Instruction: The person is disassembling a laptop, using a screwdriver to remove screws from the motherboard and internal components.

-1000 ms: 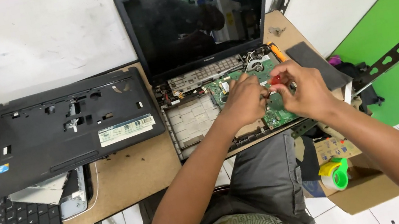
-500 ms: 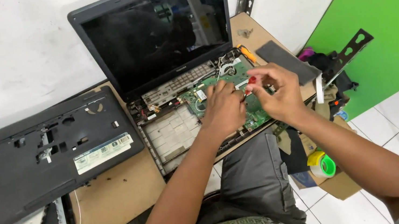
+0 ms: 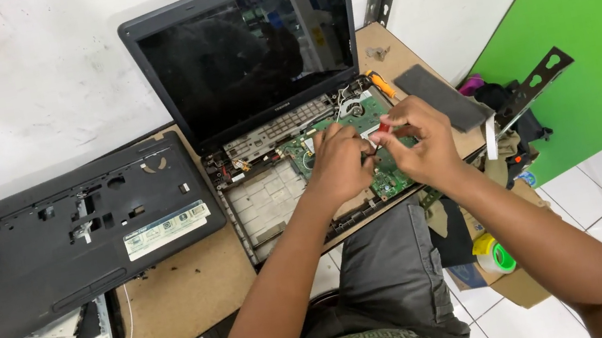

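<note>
Head view, steeply down, close

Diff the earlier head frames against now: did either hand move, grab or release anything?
No clear grab or release. Both hands stay together over the green circuit board of the opened black laptop. The right hand still pinches a small red-tipped tool; the left hand stays beside it. The view drifted, so everything sits differently in frame. The detached black plastic laptop cover and the brown wooden desk are unchanged.
</note>
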